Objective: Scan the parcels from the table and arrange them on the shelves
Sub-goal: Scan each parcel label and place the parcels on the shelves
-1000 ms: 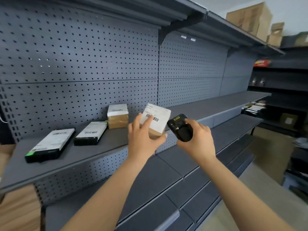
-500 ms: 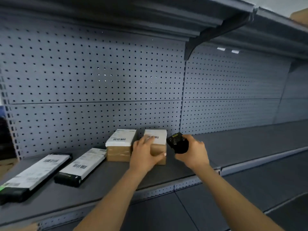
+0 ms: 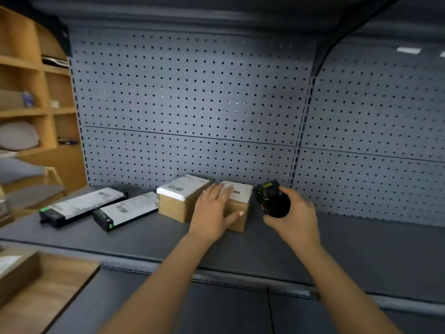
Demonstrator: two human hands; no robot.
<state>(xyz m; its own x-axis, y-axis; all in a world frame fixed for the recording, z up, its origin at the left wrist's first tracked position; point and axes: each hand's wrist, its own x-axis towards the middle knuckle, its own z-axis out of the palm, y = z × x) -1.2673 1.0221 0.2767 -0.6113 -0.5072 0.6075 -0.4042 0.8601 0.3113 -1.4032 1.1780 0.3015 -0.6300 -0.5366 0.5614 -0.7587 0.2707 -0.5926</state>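
Note:
A small brown parcel point(image 3: 238, 196) with a white barcode label stands on the grey shelf point(image 3: 361, 249), right of a similar brown parcel point(image 3: 180, 198). My left hand point(image 3: 214, 210) holds its left front corner, fingers over the top label and thumb across the front face. Just right of that parcel, my right hand point(image 3: 293, 218) grips a black handheld scanner point(image 3: 272, 201) above the shelf. Two flat black parcels with white labels point(image 3: 81, 206) point(image 3: 127, 210) lie further left on the same shelf.
A grey pegboard wall point(image 3: 192, 104) backs the shelf, and another shelf hangs overhead. A wooden table corner point(image 3: 48, 292) sits at the lower left. A wooden cubby unit point(image 3: 29, 92) stands at the far left. Bare shelf surface stretches to the right.
The parcel, held up in the air a second ago, now stands on the shelf beside the other brown parcel. My view has moved closer and swung left. The scanner stays in my right hand.

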